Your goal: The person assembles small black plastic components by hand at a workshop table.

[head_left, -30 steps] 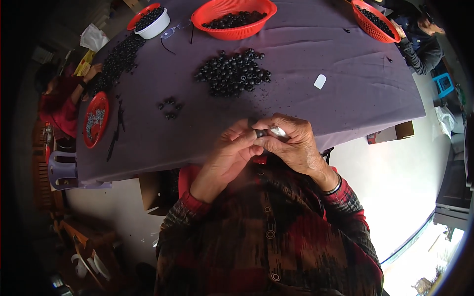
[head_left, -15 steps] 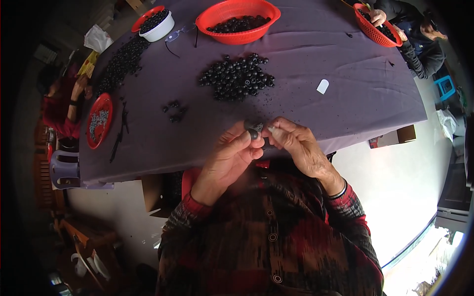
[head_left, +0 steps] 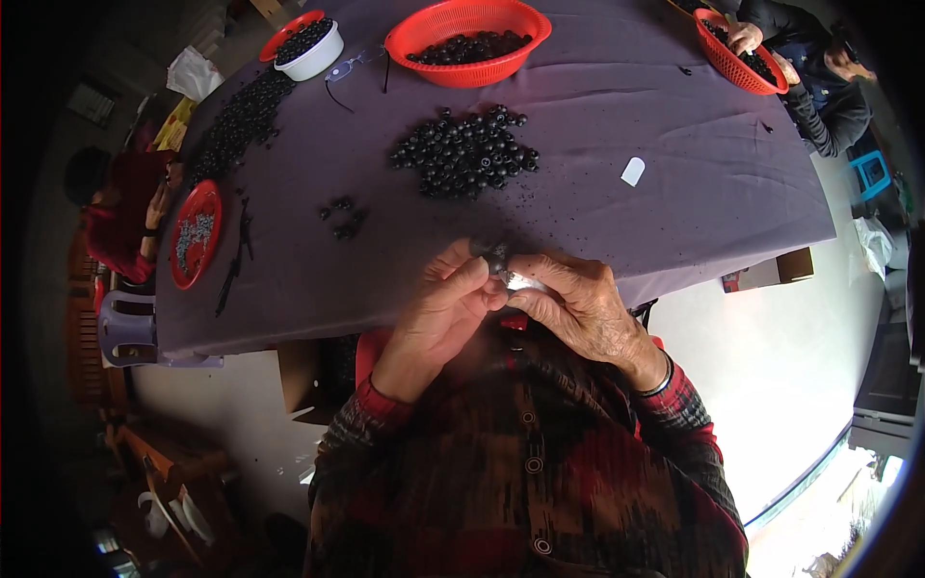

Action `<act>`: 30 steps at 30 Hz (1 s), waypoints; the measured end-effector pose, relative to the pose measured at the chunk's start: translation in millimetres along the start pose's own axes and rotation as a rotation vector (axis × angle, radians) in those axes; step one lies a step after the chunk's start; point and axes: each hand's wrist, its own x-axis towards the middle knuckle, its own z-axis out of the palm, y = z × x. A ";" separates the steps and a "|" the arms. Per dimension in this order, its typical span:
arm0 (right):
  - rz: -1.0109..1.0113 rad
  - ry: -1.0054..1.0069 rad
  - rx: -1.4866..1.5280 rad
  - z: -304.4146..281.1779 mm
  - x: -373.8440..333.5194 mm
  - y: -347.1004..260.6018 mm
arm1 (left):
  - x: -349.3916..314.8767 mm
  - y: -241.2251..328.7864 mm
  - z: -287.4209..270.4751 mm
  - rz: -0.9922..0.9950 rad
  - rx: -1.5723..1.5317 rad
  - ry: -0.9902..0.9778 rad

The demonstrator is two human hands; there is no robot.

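Just over the table's near edge, my left hand (head_left: 443, 306) pinches one or more round black bead-like pieces (head_left: 496, 256) between thumb and fingers. Close against it, my right hand (head_left: 586, 306) grips a small, shiny pale object (head_left: 523, 282) between thumb and forefinger; its kind is not clear. The pale object's end meets the black pieces, and fingers hide part of both. Beyond my hands lies a pile of similar round black pieces (head_left: 464, 152), some showing a hole. A smaller cluster of black pieces (head_left: 342, 218) sits to the left.
At the back stands a red plastic basket (head_left: 469, 72) with black pieces, near a white bowl (head_left: 310, 64) and glasses (head_left: 353, 67). A red tray (head_left: 198, 236) lies left, a white tag (head_left: 632, 171) right. Two people sit at the table's sides, one reaching into a red basket (head_left: 737, 64).
My right hand has come in closer to my left, and the pale object now touches the black pieces. The person on the left has shifted.
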 end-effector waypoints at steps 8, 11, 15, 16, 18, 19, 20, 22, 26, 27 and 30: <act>-0.013 0.018 0.059 2.8 -0.5 4.5 | -0.2 -1.0 2.7 -0.006 0.004 0.061; -0.013 0.010 0.054 4.2 -1.4 6.5 | 0.3 -1.8 -1.1 -0.005 -0.003 0.054; 0.036 0.009 0.093 5.2 -2.9 5.0 | 0.0 1.3 -3.1 -0.007 0.026 0.019; 0.058 -0.006 0.089 4.9 -3.0 4.7 | 0.0 1.7 -3.4 -0.009 0.035 0.014; 0.048 0.000 0.073 4.5 -3.0 4.0 | 0.0 2.1 -0.9 -0.001 0.045 0.020; 0.038 0.007 0.058 4.2 -2.9 3.4 | -0.1 2.1 0.0 0.007 0.056 0.026; 0.037 0.007 0.059 3.1 -2.0 2.1 | -0.2 1.9 -0.7 0.008 0.056 0.026; -0.002 -0.003 0.004 1.0 -0.2 -0.6 | -0.8 0.9 -2.6 -0.009 0.055 0.035; -0.008 0.007 0.053 2.4 0.4 -0.8 | -1.5 0.9 -1.4 -0.003 0.084 0.047; -0.005 0.010 0.060 2.3 0.3 -0.2 | -0.3 0.7 -0.4 0.003 0.103 0.060; 0.055 0.009 0.052 0.6 2.3 -1.7 | -1.2 -3.8 -0.3 0.002 0.160 0.083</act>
